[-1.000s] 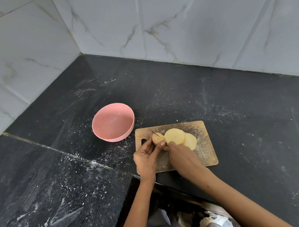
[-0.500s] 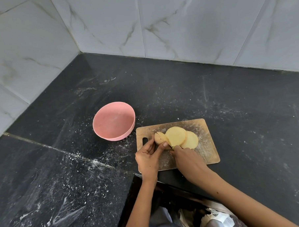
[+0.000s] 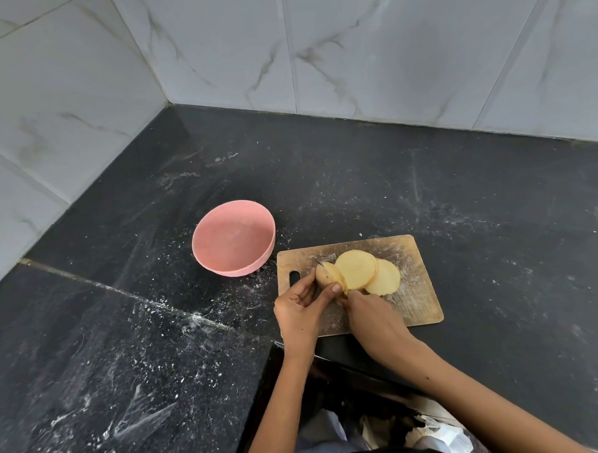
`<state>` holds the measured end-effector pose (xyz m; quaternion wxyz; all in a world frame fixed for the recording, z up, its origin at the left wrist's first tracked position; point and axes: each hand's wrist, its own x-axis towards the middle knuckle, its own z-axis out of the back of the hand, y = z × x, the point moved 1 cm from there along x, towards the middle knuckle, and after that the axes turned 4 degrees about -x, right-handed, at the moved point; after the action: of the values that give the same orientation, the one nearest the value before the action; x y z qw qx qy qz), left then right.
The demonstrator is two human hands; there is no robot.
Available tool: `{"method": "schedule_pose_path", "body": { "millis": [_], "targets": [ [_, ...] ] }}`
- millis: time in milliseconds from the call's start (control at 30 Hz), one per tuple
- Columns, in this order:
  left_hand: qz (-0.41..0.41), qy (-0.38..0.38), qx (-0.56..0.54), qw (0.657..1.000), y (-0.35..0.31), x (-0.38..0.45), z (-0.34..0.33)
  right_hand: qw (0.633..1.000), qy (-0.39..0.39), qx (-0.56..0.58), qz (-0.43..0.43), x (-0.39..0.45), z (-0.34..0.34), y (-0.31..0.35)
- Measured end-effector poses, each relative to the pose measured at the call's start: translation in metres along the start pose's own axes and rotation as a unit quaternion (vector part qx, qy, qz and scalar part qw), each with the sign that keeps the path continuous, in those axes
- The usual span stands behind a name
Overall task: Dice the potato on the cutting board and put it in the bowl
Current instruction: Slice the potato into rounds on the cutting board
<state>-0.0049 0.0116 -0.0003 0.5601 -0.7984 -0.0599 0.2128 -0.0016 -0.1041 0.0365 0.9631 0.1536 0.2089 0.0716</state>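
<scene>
Potato (image 3: 327, 274), end piece on cutting board (image 3: 420, 299) beside two cut rounds (image 3: 384, 279), pinched by left hand (image 3: 299, 308); right hand (image 3: 372, 317) curled round a mostly hidden knife; risk: thumb near blade, stub slipping; bowl (image 3: 233, 237) empty.

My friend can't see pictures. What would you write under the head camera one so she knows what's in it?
Two hands slice a potato on a wooden cutting board: the left hand holds the potato end piece, the right hand works a knife, mostly hidden. Two round slices lean beside it, and an empty pink bowl stands left of the board on a dark counter.
</scene>
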Motion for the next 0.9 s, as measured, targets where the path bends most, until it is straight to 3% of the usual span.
{"method": "schedule_pose_path", "body": {
  "millis": [267, 600, 900],
  "targets": [
    [-0.007, -0.048, 0.008, 0.999, -0.009, 0.002, -0.003, 1.0, -0.022, 0.01, -0.008, 0.006, -0.006, 0.012],
    [0.021, -0.049, 0.008, 0.999, -0.006, 0.003, -0.009, 0.999, -0.026, 0.046, -0.011, -0.006, -0.005, 0.016],
    [-0.008, -0.051, 0.045, 0.998, -0.005, 0.0, -0.008, 1.0, -0.019, -0.001, -0.021, -0.021, -0.008, 0.011]
  ]
}}
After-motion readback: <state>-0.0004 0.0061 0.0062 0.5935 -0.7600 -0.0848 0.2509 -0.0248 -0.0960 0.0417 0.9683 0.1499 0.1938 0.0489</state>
